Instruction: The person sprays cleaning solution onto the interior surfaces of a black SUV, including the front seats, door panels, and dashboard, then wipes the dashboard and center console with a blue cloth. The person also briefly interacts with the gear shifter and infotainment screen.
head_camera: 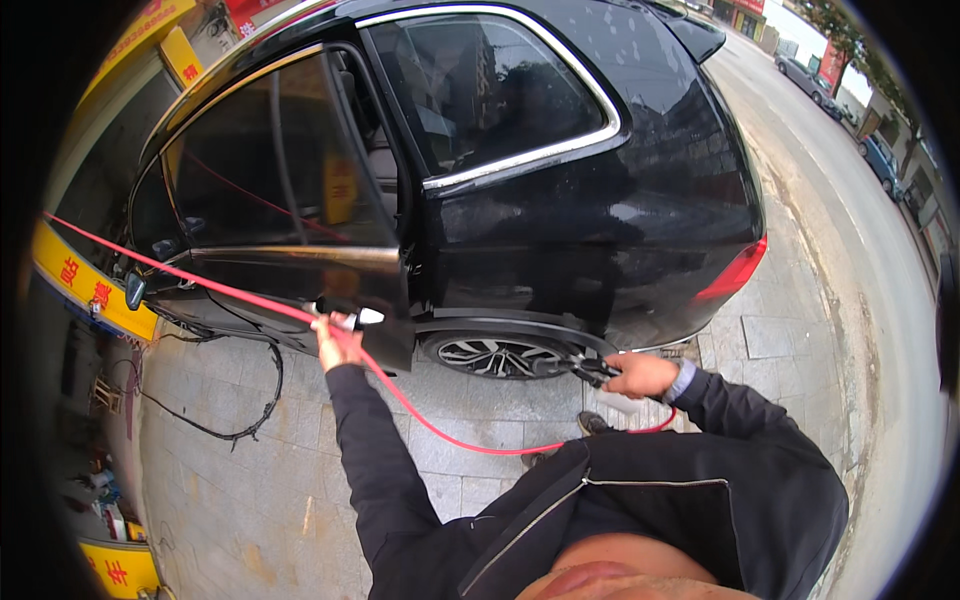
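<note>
A black car stands before me with its rear side door [292, 281] partly open. My left hand [337, 341] is at that door's chrome handle [367, 317], its fingers curled on it. A red hose [247, 296] runs across this hand, so part of the grip is hidden. My right hand [641, 375] holds a black spray gun [592, 369] with a whitish bottle [619, 401] below it. The gun is in front of the rear wheel [499, 356]. From the gun's side the hose loops past my body and up to the left.
Grey paving [247, 487] lies underfoot, with a dark cable [247, 433] curving over it at left. A shopfront with yellow sign panels [90, 281] bounds the left side. A road [862, 247] with parked cars [802, 79] runs along the right.
</note>
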